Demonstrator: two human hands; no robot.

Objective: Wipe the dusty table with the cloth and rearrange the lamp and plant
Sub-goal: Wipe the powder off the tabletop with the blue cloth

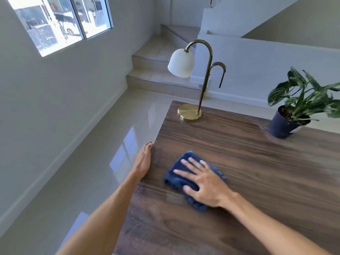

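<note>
A dark wooden table (248, 162) fills the lower right, with pale dust streaks near its left edge and around the pot. My right hand (204, 183) lies flat, fingers spread, pressing a crumpled dark blue cloth (176, 173) onto the tabletop. My left hand (144, 159) rests against the table's left edge, fingers straight and together, holding nothing. A brass lamp (191, 112) with a white bell shade stands at the far left corner. A leafy green plant (294, 111) in a dark pot stands at the far right edge.
Glossy pale floor tiles (92, 162) spread to the left of the table. Tiled stairs (160, 67) rise behind the lamp beside a white low wall. A window (60, 21) is set in the left wall.
</note>
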